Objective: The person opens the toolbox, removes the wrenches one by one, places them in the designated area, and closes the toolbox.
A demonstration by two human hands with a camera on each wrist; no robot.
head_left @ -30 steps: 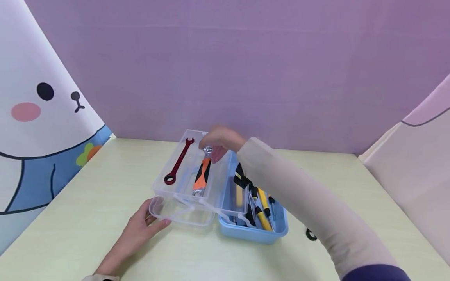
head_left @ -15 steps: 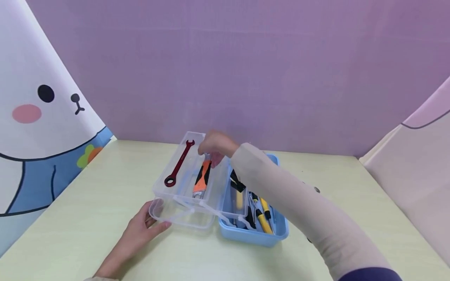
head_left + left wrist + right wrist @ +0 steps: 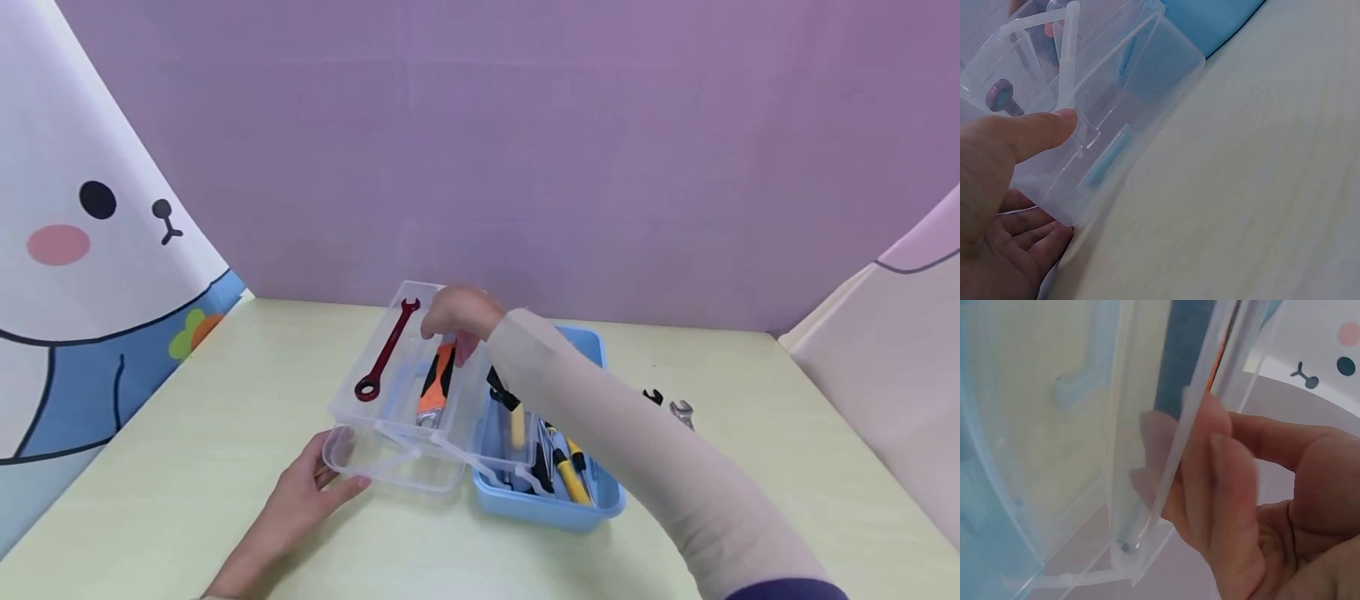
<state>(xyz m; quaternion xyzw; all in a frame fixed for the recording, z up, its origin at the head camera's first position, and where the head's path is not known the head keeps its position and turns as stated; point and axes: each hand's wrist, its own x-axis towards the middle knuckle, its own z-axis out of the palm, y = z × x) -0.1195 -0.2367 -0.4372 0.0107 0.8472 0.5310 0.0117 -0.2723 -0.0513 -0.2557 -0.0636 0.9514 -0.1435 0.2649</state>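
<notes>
In the head view, my right hand (image 3: 465,312) reaches over the clear upper tray (image 3: 401,392) and grips the head end of an adjustable wrench (image 3: 437,379) with an orange and black handle. The wrench lies along the tray; its head is mostly hidden. A dark red combination wrench (image 3: 388,348) lies to its left. My left hand (image 3: 300,492) holds the near left corner of the clear lid (image 3: 427,477) under the tray, thumb on top. In the left wrist view the left hand's fingers (image 3: 1047,244) bend by the lid's lower corner.
Right of the tray stands the blue toolbox base (image 3: 540,512), with several yellow-and-black-handled tools (image 3: 572,477) inside. White hinge arms (image 3: 468,457) join tray and box. Two wrench ends (image 3: 682,411) show on the table past the right forearm. A purple backdrop (image 3: 480,150) rises behind.
My right hand has moved slightly toward me and left over the wrench's head, covering more of it. My left hand stays at the lid's corner. More of the table wrenches shows past the right sleeve.
</notes>
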